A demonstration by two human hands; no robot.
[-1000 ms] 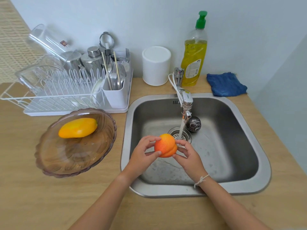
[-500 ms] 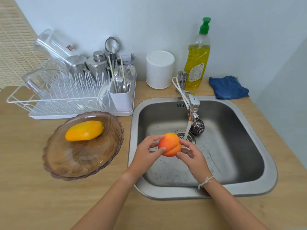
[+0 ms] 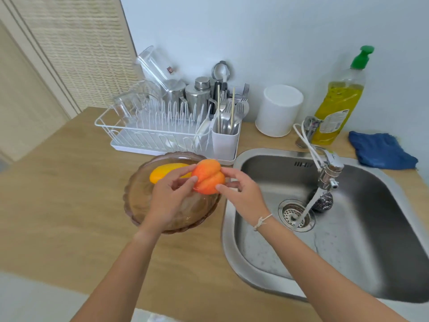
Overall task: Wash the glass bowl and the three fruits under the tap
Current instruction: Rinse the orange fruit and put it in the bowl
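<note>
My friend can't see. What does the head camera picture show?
Both hands, left hand and right hand, hold an orange fruit above a glass bowl that holds a yellow fruit. Beside it, the tap runs into the sink.

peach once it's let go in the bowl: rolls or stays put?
Likely rolls a little: the peach is rounded and the bowl curves inward. It would probably settle low, maybe against the yellow fruit. Probably wet and slippery; both hands pinch it.
</note>
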